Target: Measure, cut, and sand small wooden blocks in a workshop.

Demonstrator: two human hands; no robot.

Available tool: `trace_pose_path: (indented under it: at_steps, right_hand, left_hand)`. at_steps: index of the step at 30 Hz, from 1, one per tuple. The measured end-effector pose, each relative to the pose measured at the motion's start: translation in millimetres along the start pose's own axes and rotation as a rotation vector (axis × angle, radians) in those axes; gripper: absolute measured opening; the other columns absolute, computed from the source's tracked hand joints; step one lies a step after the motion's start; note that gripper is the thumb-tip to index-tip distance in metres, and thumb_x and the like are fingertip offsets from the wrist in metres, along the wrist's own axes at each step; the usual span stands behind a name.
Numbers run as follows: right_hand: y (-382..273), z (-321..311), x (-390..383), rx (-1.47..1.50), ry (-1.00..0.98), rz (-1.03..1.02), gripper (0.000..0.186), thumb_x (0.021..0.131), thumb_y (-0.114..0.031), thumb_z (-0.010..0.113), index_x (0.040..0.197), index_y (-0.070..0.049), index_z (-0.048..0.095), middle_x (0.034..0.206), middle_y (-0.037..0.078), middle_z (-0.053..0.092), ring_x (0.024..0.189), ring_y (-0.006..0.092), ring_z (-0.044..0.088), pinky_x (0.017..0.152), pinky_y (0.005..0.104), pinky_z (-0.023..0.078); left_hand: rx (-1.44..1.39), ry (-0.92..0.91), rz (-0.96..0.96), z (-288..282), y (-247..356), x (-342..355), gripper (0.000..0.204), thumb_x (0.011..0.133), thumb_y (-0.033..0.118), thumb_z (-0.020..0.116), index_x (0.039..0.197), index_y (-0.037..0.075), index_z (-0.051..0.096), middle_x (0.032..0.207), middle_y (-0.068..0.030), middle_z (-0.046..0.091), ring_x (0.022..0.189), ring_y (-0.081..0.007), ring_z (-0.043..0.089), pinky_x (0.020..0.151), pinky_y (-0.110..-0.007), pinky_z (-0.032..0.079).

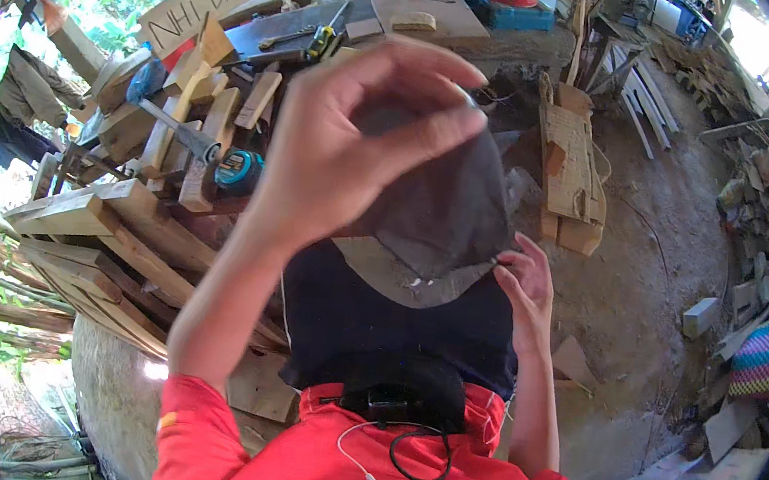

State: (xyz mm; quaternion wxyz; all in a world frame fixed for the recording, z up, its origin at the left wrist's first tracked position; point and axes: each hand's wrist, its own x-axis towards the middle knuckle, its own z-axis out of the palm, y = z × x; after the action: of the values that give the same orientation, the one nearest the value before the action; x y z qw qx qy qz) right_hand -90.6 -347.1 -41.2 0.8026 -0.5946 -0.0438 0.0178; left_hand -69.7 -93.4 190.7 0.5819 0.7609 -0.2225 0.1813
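A limp dark grey sheet (451, 205), perhaps sandpaper or cloth, hangs in front of my body with a paler strip along its lower edge. My left hand (340, 129) is raised at its upper end, blurred, with thumb and fingers curled around the top of the sheet. Lower down on the right, my right hand (528, 282) pinches the sheet's lower right corner between thumb and fingertips. Part of the sheet's top is hidden behind my left hand.
To the left, a cluttered bench holds wooden blocks (215, 138), a teal tape measure (239, 169), a screwdriver (323, 39) and a lettered board (204, 2). Thick timber beams (118, 217) jut below it. A long wooden piece (574, 163) lies on the dirt floor (632, 299). Scrap wood (765, 229) is heaped right.
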Motion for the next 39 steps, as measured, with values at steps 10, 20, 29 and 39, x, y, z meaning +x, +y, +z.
trace_pose_path:
  at_steps: [10, 20, 29, 39]
  right_hand:
    - [-55, 77, 45, -0.44, -0.084, -0.457, 0.059, 0.076, 0.007, 0.061, 0.133, -0.006, 0.053, 0.116, 0.003, 0.061, 0.102, 0.0133, 0.055, 0.09, 0.0286, 0.043]
    - [-45, 97, 48, -0.163, 0.065, -0.481, 0.02, 0.093, 0.0, 0.062, 0.113, -0.003, 0.064, 0.101, 0.0, 0.061, 0.091, 0.0084, 0.055, 0.085, 0.0232, 0.044]
    - [-48, 89, 48, 0.013, 0.039, -0.294, 0.014, 0.096, -0.002, 0.062, 0.109, 0.0, 0.067, 0.099, 0.001, 0.065, 0.093, 0.0056, 0.057, 0.085, 0.0199, 0.043]
    - [-44, 80, 49, 0.423, -0.233, -0.194, 0.033, 0.098, -0.017, 0.057, 0.128, -0.004, 0.054, 0.12, 0.011, 0.063, 0.108, 0.0132, 0.059, 0.093, 0.0293, 0.046]
  left_hand:
    - [0.291, 0.039, 0.217, -65, 14, 23, 0.017, 0.09, 0.013, 0.074, 0.106, 0.005, 0.075, 0.098, -0.0029, 0.075, 0.09, -0.0083, 0.069, 0.084, -0.023, 0.053]
    - [0.479, 0.198, 0.157, -111, 19, 13, 0.016, 0.091, 0.011, 0.073, 0.104, 0.002, 0.075, 0.094, -0.0028, 0.073, 0.088, -0.0057, 0.065, 0.082, -0.019, 0.049]
    - [0.592, 0.138, 0.196, -115, 6, 10, 0.015, 0.094, 0.014, 0.069, 0.101, 0.001, 0.071, 0.105, -0.004, 0.07, 0.096, -0.0089, 0.063, 0.089, -0.023, 0.048]
    - [0.514, 0.063, 0.075, -106, -2, 10, 0.019, 0.103, 0.019, 0.056, 0.113, 0.004, 0.059, 0.106, -0.003, 0.065, 0.105, -0.009, 0.059, 0.098, -0.023, 0.041]
